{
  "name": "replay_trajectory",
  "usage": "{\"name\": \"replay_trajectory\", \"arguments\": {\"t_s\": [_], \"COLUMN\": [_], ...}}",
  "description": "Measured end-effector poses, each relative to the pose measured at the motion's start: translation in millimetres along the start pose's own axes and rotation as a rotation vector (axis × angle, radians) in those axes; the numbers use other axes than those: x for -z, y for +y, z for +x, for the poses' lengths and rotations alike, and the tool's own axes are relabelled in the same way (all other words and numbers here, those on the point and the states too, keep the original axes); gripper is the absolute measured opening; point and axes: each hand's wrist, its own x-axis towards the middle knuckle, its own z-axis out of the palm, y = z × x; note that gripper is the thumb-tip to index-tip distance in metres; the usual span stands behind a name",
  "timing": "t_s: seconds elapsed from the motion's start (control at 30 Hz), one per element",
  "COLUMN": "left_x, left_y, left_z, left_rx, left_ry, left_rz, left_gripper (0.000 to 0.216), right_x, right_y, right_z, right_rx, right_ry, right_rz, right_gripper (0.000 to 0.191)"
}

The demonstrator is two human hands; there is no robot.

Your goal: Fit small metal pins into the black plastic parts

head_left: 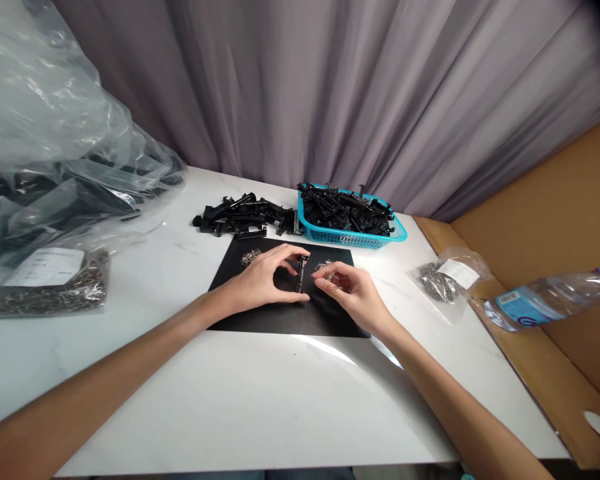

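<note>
My left hand (263, 280) is closed round a small black plastic part (301, 272), holding it upright over a black mat (280, 319). My right hand (353, 290) sits just right of the part, fingers pinched together over a little heap of small metal pieces (325, 267); what the fingers hold is too small to name. A second heap of metal pieces (251, 257) lies on the mat's far left.
A blue basket (353, 235) full of black parts stands behind the mat, with a loose pile of black parts (245, 217) to its left. Large plastic bags (55, 173) fill the left. A small bag of metal pieces (443, 277) and a water bottle (550, 297) lie right.
</note>
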Motion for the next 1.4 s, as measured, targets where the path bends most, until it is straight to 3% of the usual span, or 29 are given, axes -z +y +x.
{"name": "replay_trajectory", "arguments": {"t_s": [0.4, 0.7, 0.87, 1.07, 1.4], "left_x": [2.6, 1.6, -0.3, 0.1, -3.2], "left_y": [8.4, 5.6, 3.0, 2.4, -1.1], "left_z": [-0.2, -1.2, -1.0, -0.5, -1.4], "left_rx": [-0.158, -0.187, -0.200, -0.155, -0.194], "left_ry": [0.040, 0.003, -0.001, -0.024, -0.047], "left_rz": [0.147, 0.177, 0.184, 0.154, 0.133], "left_gripper": [0.062, 0.063, 0.063, 0.061, 0.056], "right_x": [-10.6, -13.4, -13.7, -10.5, -4.3], "right_y": [-6.5, -1.1, -1.8, -3.7, 0.1], "right_z": [-11.6, -14.5, -14.6, -14.7, -11.8], "right_rx": [0.189, 0.342, 0.314, 0.258, 0.301], "right_ry": [0.039, -0.027, 0.037, -0.126, -0.227], "right_rz": [-0.062, -0.281, -0.320, -0.310, -0.373], "right_gripper": [0.023, 0.021, 0.019, 0.025, 0.031]}}
